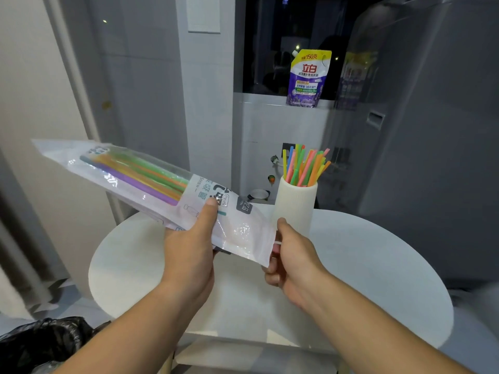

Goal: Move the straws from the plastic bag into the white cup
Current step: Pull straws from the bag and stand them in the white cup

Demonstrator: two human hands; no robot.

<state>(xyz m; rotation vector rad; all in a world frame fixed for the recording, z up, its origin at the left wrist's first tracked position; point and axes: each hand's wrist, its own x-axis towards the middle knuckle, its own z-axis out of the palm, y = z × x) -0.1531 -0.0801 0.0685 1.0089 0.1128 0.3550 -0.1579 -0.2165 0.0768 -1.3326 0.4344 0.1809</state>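
Left hand [189,247] clamped on plastic bag [151,184], right hand [291,260] pinching its edge; white cup [294,206] behind holds straws [305,166]

Straw-filled cup [294,203] beside bag [162,190].

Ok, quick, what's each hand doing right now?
Left hand: grips the plastic bag, thumb on top.
Right hand: pinches the bag's near edge.

A round white counter [378,265] in a small room.
A purple soap pouch [307,79] stands on the ledge [264,99] by a dark window [270,49]. A grey fridge [432,130] is on the right, a black bin bag [43,344] low on the left.
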